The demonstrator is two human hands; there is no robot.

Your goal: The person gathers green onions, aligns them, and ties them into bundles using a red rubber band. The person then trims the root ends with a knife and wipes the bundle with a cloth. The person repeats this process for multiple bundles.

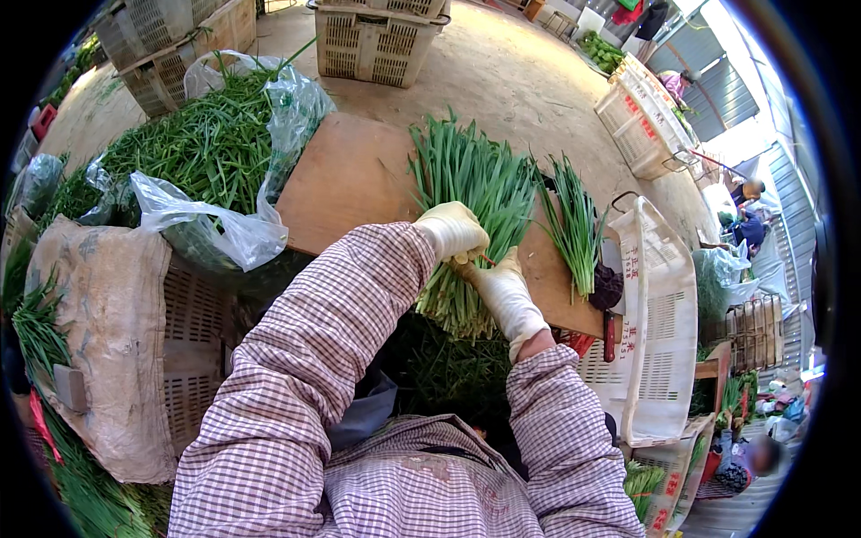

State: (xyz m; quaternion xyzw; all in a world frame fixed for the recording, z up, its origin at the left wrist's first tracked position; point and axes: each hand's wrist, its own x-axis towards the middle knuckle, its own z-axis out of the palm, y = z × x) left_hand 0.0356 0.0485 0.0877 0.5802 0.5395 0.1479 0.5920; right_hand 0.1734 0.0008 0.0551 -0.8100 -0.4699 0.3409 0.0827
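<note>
Green chive bundle point(471, 206) lies under both hands.

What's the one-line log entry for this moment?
left hand: on chive bundle | right hand: gripping bundle stems | board: second small bunch lying right

chive bundle point(466, 206) on board point(350, 179) | bag point(215, 152) left | crate point(659, 341) right

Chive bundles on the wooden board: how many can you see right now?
2. A large bundle lies mid-board, gripped near its pale stems by the left hand and right hand. A smaller bundle lies at its right. More may be hidden.
</note>
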